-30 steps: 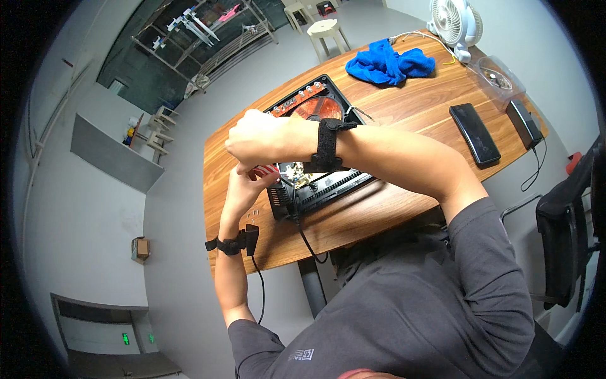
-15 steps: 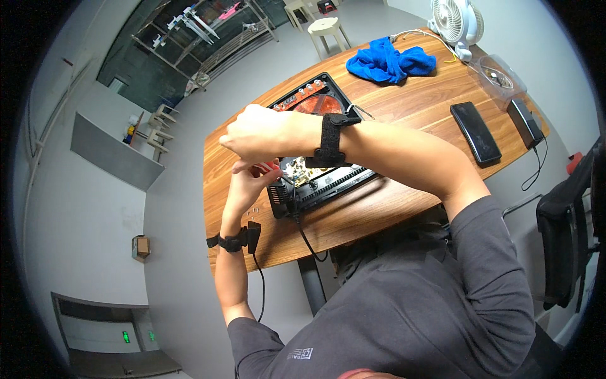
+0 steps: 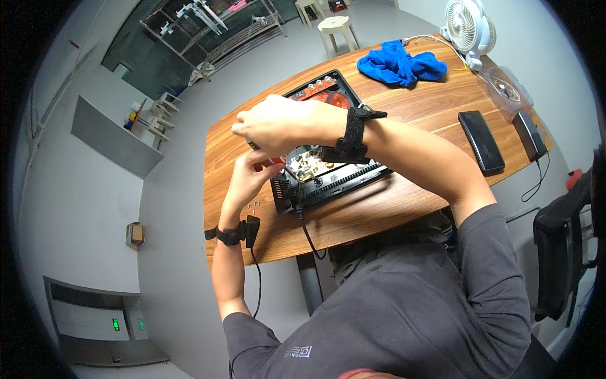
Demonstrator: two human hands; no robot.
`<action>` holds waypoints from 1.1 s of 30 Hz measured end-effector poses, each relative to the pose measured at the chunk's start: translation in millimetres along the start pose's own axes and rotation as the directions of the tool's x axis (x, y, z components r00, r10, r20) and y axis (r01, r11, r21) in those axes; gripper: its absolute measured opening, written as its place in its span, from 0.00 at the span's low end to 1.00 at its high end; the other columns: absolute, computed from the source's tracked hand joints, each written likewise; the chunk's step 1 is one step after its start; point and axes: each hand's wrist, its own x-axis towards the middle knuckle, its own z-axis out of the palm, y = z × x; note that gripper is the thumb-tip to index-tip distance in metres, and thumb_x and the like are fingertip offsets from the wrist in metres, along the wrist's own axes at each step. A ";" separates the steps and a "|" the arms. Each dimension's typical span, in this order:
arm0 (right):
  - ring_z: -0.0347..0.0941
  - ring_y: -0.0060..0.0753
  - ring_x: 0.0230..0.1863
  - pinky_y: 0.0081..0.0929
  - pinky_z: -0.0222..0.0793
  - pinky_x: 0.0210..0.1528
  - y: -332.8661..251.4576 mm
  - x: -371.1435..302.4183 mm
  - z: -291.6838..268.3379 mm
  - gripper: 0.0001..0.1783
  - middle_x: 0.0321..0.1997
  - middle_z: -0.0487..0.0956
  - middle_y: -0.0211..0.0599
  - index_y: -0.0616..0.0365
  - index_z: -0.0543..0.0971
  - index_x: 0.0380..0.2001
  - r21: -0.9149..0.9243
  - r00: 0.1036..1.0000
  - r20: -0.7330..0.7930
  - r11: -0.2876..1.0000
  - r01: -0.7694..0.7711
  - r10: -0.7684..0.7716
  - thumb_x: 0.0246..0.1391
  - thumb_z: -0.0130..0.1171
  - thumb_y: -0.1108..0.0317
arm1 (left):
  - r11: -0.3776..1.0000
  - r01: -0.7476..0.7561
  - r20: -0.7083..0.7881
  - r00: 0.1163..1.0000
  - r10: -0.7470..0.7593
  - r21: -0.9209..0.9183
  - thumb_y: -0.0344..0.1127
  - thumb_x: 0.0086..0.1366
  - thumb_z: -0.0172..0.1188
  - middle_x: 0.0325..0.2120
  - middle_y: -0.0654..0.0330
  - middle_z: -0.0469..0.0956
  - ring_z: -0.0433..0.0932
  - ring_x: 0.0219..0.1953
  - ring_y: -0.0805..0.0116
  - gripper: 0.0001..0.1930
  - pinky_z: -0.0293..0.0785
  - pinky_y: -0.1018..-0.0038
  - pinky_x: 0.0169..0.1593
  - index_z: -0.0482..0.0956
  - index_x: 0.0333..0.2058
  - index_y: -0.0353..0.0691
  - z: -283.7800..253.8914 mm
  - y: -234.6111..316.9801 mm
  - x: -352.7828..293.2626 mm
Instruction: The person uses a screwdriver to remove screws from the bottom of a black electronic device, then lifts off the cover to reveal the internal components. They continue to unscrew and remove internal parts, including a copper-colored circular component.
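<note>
An opened black appliance point(image 3: 341, 184) lies on the wooden table, its circuit board point(image 3: 309, 165) and copper-coloured coil point(image 3: 334, 100) bare. My right hand point(image 3: 278, 124) reaches across above its left side, fingers curled downward; a small dark piece shows beneath them, too hidden to name. Just below, my left hand point(image 3: 247, 178) pinches a red object point(image 3: 278, 161) at the appliance's left edge. Most of that object is covered by my hands. A black cable point(image 3: 305, 234) leaves the appliance's near side. Both wrists wear black straps.
Several tiny screws point(image 3: 254, 206) lie by my left wrist. Farther back is a blue cloth point(image 3: 401, 66). On the right are a black phone point(image 3: 481, 142), a power adapter point(image 3: 529, 136), a clear plastic box point(image 3: 510, 91) and a white fan point(image 3: 468, 28).
My right hand has turned at the wrist and shifted slightly right and up. My left hand stays by the red object, less of which shows. The whole view has shifted a little.
</note>
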 end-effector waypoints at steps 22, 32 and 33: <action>0.81 0.52 0.40 0.43 0.77 0.40 1.1 4.9 4.7 0.23 0.40 0.80 0.52 0.63 0.74 0.43 0.124 0.998 0.039 0.991 -0.052 0.048 0.52 0.68 0.58 | 1.000 0.024 -0.094 0.995 -0.026 -0.020 0.30 0.62 0.71 0.34 0.63 0.84 0.80 0.35 0.78 0.11 0.78 0.76 0.41 0.82 0.41 0.34 4.4 -3.0 -1.6; 0.81 0.51 0.42 0.45 0.77 0.42 -3.8 3.1 3.4 0.28 0.40 0.80 0.49 0.64 0.73 0.47 0.028 0.996 -0.025 0.996 -0.085 0.085 0.57 0.67 0.50 | 0.996 -0.027 -0.054 0.998 0.022 -0.082 0.34 0.62 0.71 0.33 0.67 0.85 0.76 0.32 0.81 0.10 0.72 0.78 0.37 0.85 0.41 0.40 -0.4 -2.1 -5.2; 0.81 0.51 0.42 0.44 0.76 0.42 -3.6 4.1 3.8 0.27 0.40 0.80 0.49 0.64 0.73 0.47 0.025 0.996 -0.020 0.996 -0.081 0.082 0.57 0.67 0.52 | 0.998 -0.030 -0.073 0.997 0.026 -0.049 0.35 0.60 0.72 0.32 0.66 0.84 0.76 0.31 0.80 0.11 0.73 0.78 0.37 0.84 0.40 0.38 0.6 -3.7 -3.0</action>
